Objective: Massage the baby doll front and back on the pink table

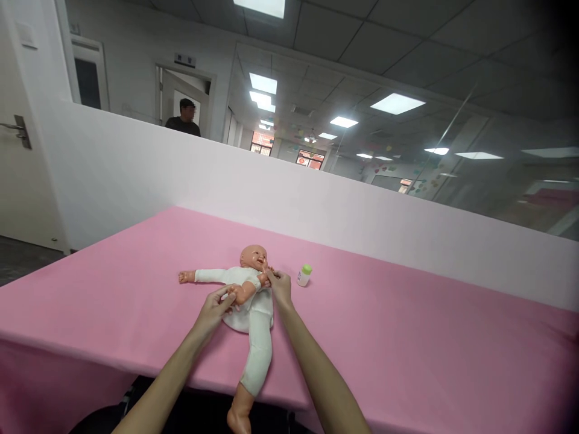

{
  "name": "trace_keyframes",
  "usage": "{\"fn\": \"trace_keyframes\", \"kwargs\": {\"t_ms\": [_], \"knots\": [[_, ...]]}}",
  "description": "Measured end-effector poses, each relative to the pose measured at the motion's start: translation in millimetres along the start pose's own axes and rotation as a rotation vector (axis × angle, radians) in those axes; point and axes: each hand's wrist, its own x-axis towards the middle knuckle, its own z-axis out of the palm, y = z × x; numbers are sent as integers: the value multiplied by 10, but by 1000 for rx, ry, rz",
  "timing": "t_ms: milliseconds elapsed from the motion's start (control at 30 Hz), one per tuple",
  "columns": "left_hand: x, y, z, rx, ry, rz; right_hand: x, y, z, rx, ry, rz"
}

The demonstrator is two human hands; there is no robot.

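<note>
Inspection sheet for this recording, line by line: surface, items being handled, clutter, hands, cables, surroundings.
Surface: pink-covered table.
Handled item: doll on its back, one foot past the near edge.
Clutter: green-capped bottle upright, right of the doll, apart from it.
Hands: left hand grips the doll's bent limb; right hand is at the doll below its chin, grip unclear.
Cables: nothing seen.
Surroundings: white partition; person beyond; door at left.

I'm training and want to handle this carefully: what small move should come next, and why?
Probably slide the doll slightly up the table: its lower foot juts past the near edge, and the left hand and right hand are already at its body.
</note>
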Motion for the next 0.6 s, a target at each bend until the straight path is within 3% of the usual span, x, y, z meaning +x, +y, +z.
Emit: {"fn": "trace_keyframes", "kwargs": {"t_ms": [133,233,367,500,600], "knots": [[-259,70,-138,-15,43,2,221,-31,-314,124,124,64],[-627,85,-346,-15,140,-24,400,-24,-653,180,326,188],[-1137,2,-633,33,277,-116,420,138,-1001,130,462,295],[-1477,-92,-797,92,311,-168,270,338,-1133,87,544,388],[-1550,-125,-816,94,335,-169,207,368,-1120,106,554,392]]}}
